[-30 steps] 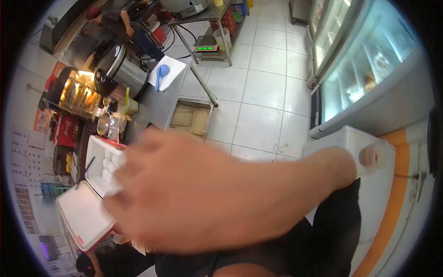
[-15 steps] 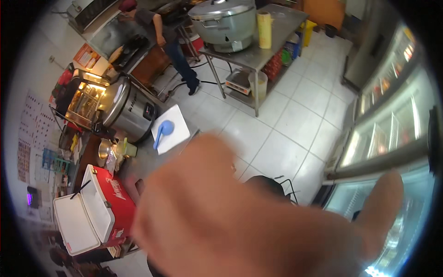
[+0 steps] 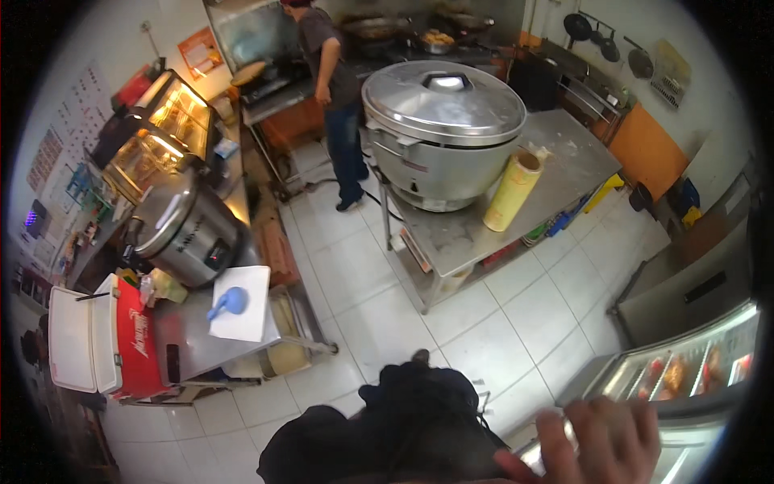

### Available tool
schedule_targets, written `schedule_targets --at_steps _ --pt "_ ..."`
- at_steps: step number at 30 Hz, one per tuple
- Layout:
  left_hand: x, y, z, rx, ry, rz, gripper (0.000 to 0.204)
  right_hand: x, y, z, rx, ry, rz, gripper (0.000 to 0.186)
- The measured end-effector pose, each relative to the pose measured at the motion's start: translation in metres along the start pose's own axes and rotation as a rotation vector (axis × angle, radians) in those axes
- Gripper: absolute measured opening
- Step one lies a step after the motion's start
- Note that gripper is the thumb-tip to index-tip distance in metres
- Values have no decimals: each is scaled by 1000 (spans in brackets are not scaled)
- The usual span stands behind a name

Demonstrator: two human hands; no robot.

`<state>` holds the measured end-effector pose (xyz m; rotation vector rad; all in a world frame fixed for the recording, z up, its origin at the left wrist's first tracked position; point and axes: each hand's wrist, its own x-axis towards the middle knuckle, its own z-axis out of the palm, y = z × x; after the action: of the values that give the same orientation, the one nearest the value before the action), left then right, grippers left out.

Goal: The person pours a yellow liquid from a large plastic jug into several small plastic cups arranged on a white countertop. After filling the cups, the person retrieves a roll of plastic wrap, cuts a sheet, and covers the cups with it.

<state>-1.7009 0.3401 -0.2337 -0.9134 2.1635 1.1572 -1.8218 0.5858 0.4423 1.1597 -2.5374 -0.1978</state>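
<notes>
My right hand is at the lower right with its fingers curled beside the glass-fronted fridge, over a silvery surface that I cannot make out. My left hand is out of view. A red cooler with its white lid open sits on the left, beside a blue scoop on a white board on a steel table. Behind them stand a steel cooker and a lit warmer.
Ahead, a large rice cooker and a yellow roll stand on a steel table. A co-worker stands by the stoves. A grey cabinet is at right; tiled floor runs between.
My view has swung toward the middle of the kitchen and the stoves. The hand that filled the centre earlier has moved down to the lower right, its fingers curled.
</notes>
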Motion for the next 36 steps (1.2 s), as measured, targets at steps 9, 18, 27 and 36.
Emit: schedule_targets --at_steps 9,18,27,36 --pt "0 118 61 -250 231 -177 57 174 302 331 496 271 56 55" --pt "-59 163 150 -519 476 -540 62 234 314 489 337 638 -166 40" --pt "-185 147 313 -1055 719 -820 67 177 160 449 441 713 -660 30" --pt "-269 -51 105 -1456 1065 -414 73 77 -238 315 971 594 -1186 32"
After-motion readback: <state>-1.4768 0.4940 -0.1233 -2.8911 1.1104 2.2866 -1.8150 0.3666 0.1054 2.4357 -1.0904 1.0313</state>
